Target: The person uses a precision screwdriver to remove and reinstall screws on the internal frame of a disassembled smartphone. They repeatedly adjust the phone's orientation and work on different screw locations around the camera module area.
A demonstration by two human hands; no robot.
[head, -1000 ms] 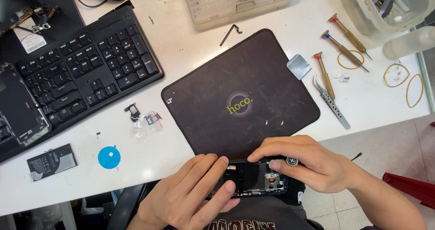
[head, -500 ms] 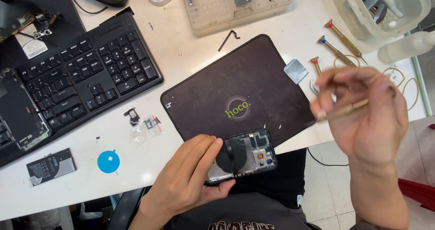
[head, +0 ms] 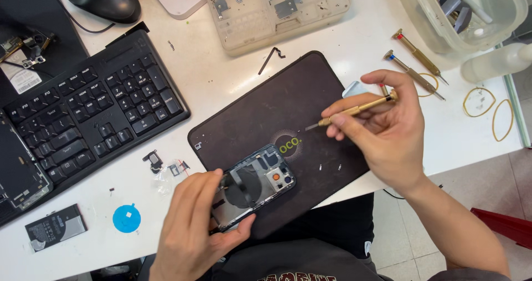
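The phone (head: 252, 186) lies on the mat's (head: 260, 109) near edge; the keyboard (head: 83, 120) sits left of it, screwdrivers (head: 414, 73) right, trays (head: 277, 9) behind.

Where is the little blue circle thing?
In the head view the blue round sticker lies on the white table at lower left, between the small black battery and the left hand, below the black keyboard.
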